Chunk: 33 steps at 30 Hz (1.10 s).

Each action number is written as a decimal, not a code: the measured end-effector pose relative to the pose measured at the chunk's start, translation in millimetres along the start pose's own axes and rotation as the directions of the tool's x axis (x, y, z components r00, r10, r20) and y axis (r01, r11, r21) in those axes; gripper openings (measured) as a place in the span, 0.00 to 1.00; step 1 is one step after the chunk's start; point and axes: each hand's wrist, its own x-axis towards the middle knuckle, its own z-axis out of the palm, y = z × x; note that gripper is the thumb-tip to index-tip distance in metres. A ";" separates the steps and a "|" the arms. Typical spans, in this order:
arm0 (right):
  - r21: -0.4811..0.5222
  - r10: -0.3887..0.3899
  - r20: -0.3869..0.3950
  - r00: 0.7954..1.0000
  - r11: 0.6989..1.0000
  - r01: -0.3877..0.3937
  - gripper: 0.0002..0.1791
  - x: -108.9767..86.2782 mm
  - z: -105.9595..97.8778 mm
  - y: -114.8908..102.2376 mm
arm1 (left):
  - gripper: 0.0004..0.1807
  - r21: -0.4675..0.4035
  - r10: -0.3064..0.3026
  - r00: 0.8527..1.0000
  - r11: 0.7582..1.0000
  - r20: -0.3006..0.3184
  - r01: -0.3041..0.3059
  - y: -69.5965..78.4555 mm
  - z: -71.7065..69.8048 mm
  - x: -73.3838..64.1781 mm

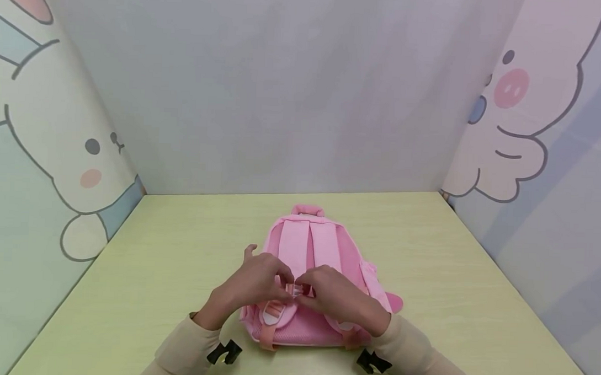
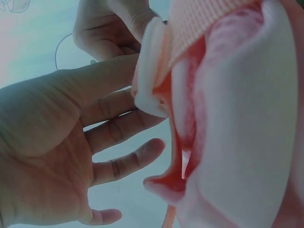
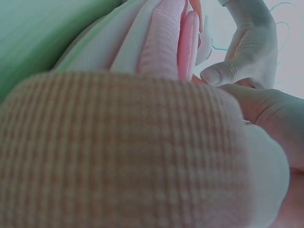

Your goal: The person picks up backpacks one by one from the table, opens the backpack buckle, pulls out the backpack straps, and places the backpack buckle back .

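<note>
"Yellow-green table (image 1: 179,238), cartoon-printed walls (image 1: 38,167). Where's the pink backpack (image 1: 305,328)?"

"Toward six o'clock, straps (image 1: 293,245) showing. Left hand (image 1: 258,277), at nine o'clock, and right hand (image 1: 335,292), at three, pinch its white buckle (image 1: 297,290); the left's outer fingers (image 2: 128,164) spread loose."

"How far along?"

"Seemingly midway: buckle gripped; whether joined, I can't tell. Releasing it remains."

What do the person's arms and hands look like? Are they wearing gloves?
No gloves show: the left hand and right hand look bare, with no rings that I can see. Both arms have long, plain beige sleeves. A small, angular black piece shows beside each cuff.
</note>
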 end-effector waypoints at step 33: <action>0.432 0.221 0.061 0.973 0.873 -0.226 0.03 -1.6 -1.0 12.8 | 0.08 -0.110 -0.022 0.987 0.993 0.158 0.040 -21.6 -10.8 -3.9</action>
